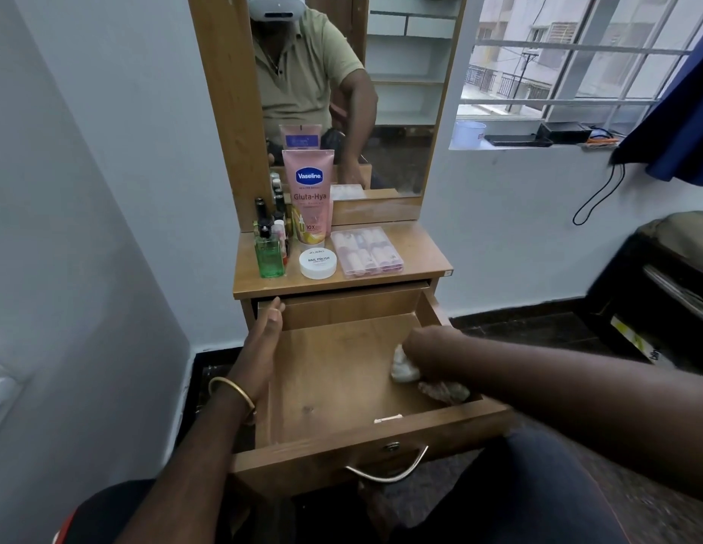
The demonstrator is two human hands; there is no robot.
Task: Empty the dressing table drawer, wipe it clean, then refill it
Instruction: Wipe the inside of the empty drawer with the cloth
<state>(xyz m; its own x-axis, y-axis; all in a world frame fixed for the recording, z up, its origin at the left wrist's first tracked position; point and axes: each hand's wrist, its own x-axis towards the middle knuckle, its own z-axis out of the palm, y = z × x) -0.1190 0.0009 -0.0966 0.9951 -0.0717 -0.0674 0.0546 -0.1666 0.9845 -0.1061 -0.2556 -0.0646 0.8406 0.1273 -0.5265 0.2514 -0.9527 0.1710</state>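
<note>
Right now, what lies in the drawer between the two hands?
Head view: only bare drawer floor lies between left hand and right hand clutching the cloth.

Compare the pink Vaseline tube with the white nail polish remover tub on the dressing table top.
The Vaseline tube is pink, and it is tall and stands upright against the mirror; the nail polish remover tub is white, round and squat, and it lies flat in front of the tube. The tube is much the taller of the two. Both are closed and sit on the dressing table top, out of the drawer.
</note>
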